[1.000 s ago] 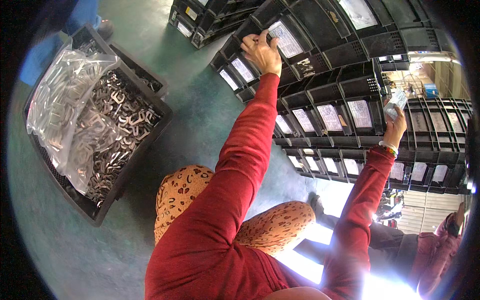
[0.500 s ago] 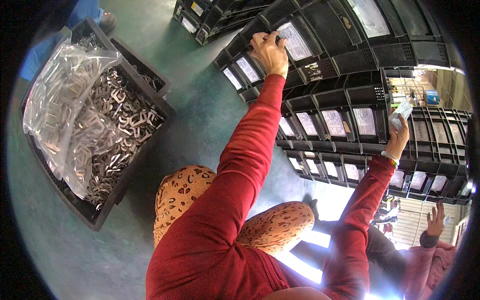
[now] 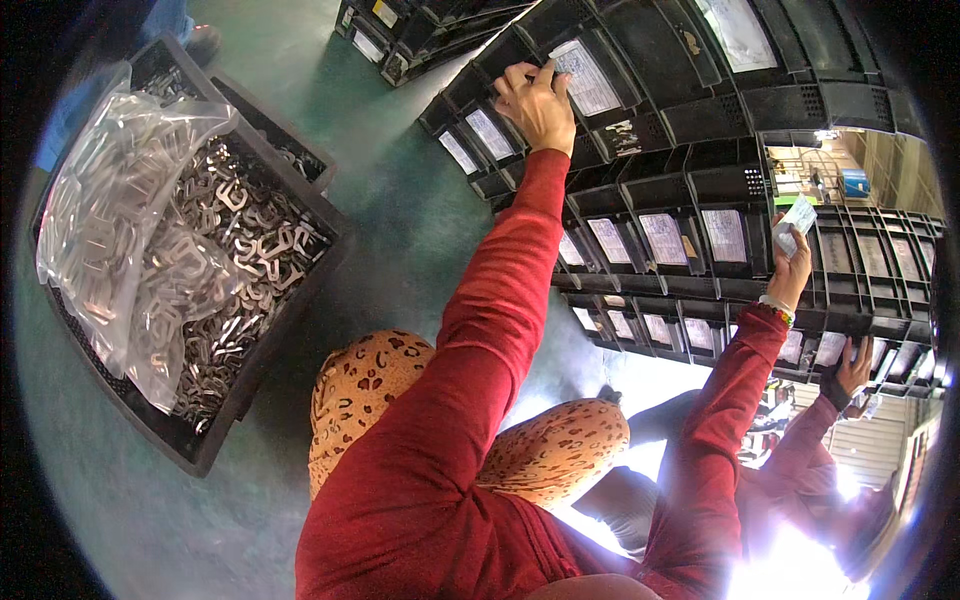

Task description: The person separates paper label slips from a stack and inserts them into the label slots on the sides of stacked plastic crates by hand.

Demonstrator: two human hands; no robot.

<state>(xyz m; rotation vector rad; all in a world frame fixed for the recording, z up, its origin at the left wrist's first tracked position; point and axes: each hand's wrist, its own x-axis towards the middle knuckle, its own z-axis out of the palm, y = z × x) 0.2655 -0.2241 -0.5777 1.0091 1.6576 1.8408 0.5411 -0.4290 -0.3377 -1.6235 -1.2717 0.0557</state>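
Note:
My left hand (image 3: 540,110) reaches up to the front of a black plastic crate (image 3: 675,125). Its bent fingers are spread against the crate, and one touches the left edge of a white printed label (image 3: 587,80). Nothing shows in its grasp. On the right, my right hand (image 3: 790,268) is closed on a small piece of paper or stack of labels (image 3: 796,225), pale with a printed face. How many sheets it holds I cannot tell. That hand is raised in front of the stacked crates.
At left, a black bin (image 3: 215,455) holds many bent metal clips (image 3: 270,245) and a clear plastic bag (image 3: 130,230) with more clips. More black crates (image 3: 420,35) stand at the top. At lower right, another person's hand (image 3: 852,370) touches the crate stack.
My hands stay almost in place; the right one has shifted slightly left and the paper has tilted. The other person's hand has moved up and left onto the crates.

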